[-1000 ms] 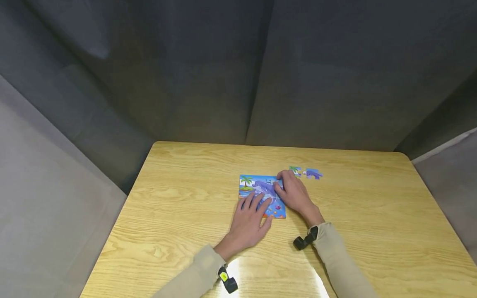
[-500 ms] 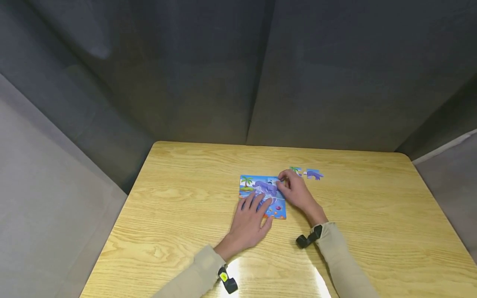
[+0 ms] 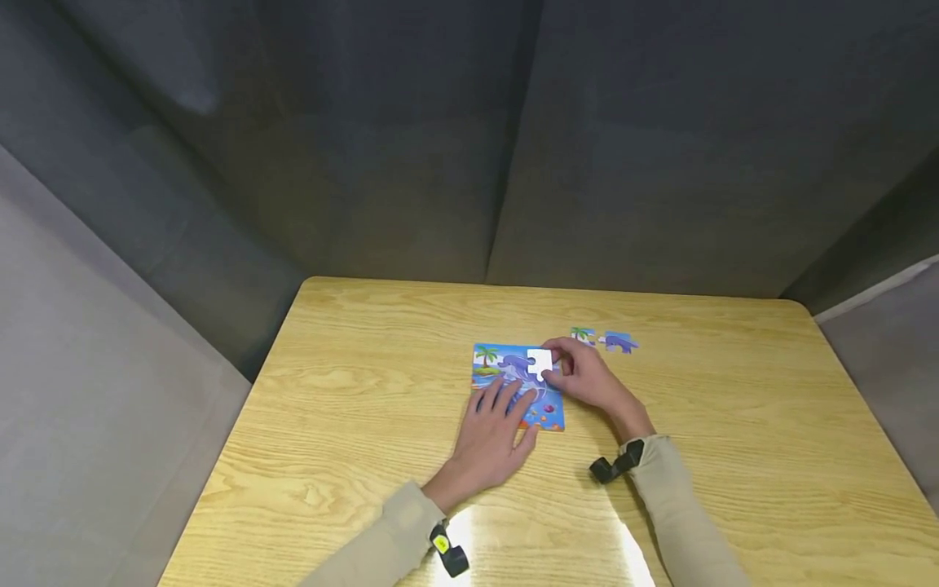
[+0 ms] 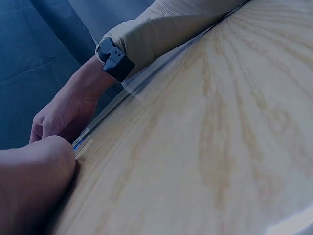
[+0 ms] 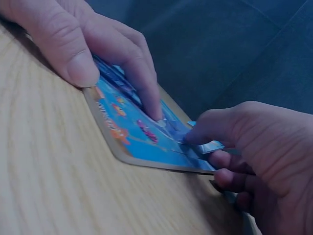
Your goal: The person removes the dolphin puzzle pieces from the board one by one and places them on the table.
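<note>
Wood-grain tabletop (image 3: 352,456) fills the near field, and across it the left hand (image 3: 490,432) lies flat, its straight fingers (image 5: 146,83) pressing on the near-left part of the puzzle board (image 3: 506,383) — a blue sea picture with a palm tree at its far-left corner. Just right of that hand, the right hand (image 3: 590,381) curls over the board's right edge, thumb and fingertips pinching a single puzzle piece (image 3: 540,362) that shows its white back to the head camera; in the right wrist view the piece (image 5: 211,147) sits lifted off the board's surface at the fingertips, tilted rather than lying flat. The piece is thus at the far-right part of the board, to the left of the right hand's knuckles and farther from the person than the left hand's fingertips, so the right hand is the one on it while the left only steadies the board. Farther off and to the right, apart from the board, two loose pieces (image 3: 606,341) lie face up on the table — one with a palm, one bluish-purple — nearer the right hand than the left.
</note>
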